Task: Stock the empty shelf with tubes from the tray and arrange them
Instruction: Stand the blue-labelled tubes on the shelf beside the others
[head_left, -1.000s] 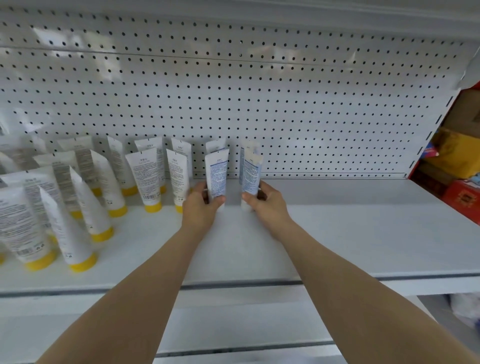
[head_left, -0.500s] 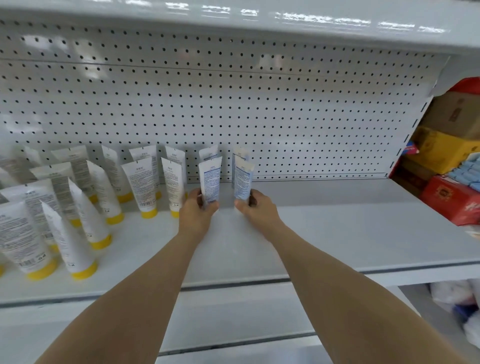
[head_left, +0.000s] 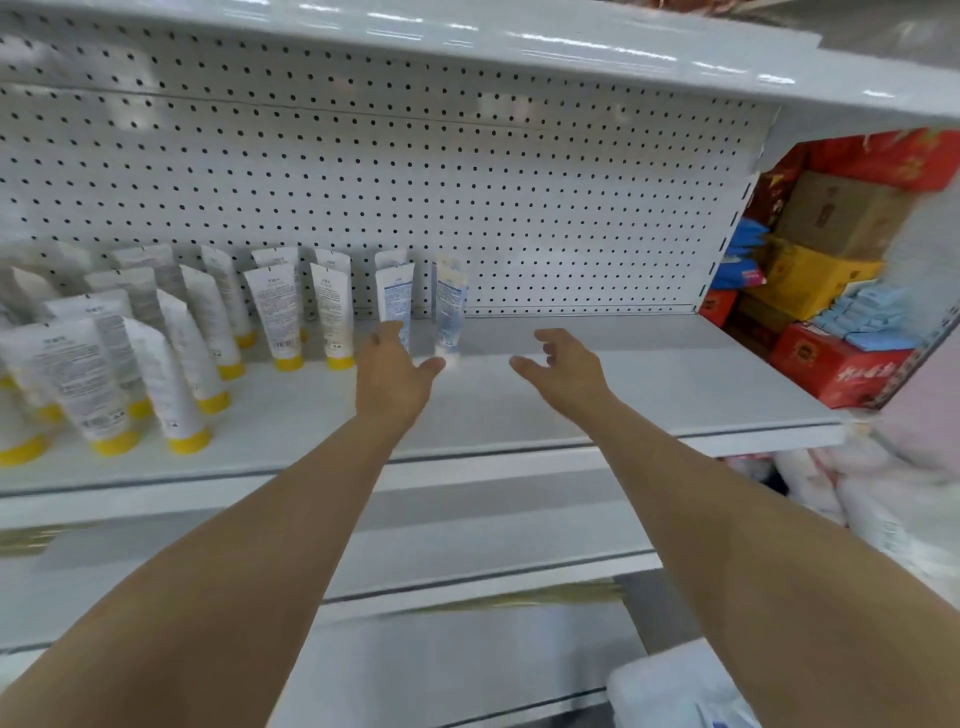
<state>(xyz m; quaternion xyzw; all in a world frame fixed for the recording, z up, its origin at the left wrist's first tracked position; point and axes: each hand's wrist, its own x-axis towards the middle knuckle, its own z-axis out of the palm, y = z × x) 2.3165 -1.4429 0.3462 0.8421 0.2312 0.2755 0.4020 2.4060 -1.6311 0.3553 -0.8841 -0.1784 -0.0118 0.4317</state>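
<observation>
The white shelf (head_left: 649, 374) carries upright yellow-capped tubes (head_left: 272, 317) on its left half, with two blue-printed tubes (head_left: 395, 299) ending the row. Both forearms reach forward over its edge. The left hand (head_left: 397, 374) hovers just before the blue-printed pair, fingers loosely spread, gripping nothing. The right hand (head_left: 563, 371) hangs over bare shelf, fingers relaxed, empty.

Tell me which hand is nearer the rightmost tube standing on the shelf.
Left. The left hand is just left of the rightmost tube, its thumb near the base; the right hand hangs farther off to its right.
</observation>
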